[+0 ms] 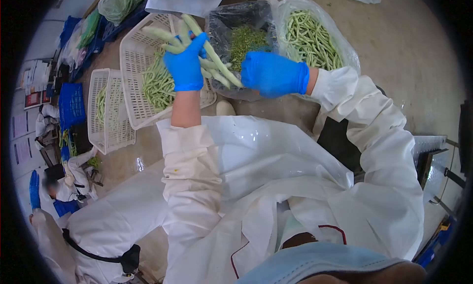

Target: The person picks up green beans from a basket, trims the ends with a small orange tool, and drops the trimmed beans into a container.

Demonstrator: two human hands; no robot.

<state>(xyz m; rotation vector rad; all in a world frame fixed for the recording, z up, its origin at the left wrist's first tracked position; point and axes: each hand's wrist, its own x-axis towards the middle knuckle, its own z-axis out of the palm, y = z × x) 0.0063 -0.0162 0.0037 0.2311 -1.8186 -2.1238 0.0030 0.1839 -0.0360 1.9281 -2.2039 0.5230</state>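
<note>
My left hand (185, 65), in a blue glove, is closed around several long green beans (209, 45) that stick out on both sides of it. My right hand (273, 75), also blue-gloved, is curled closed close by, its knuckles toward me. The lower tip of one long bean reaches the edge of this hand. Its fingertips are turned away, so what they hold, if anything, is hidden. Beyond the hands is a dark plastic-lined container (221, 25) with small green trimmings (246, 42).
A white perforated crate (129, 70) of beans stands under my left hand. Further left is a smaller white crate (113, 114). A clear-bag-lined container (347, 52) holds more beans at the right. Co-workers in white clothing (106, 215) are at the left.
</note>
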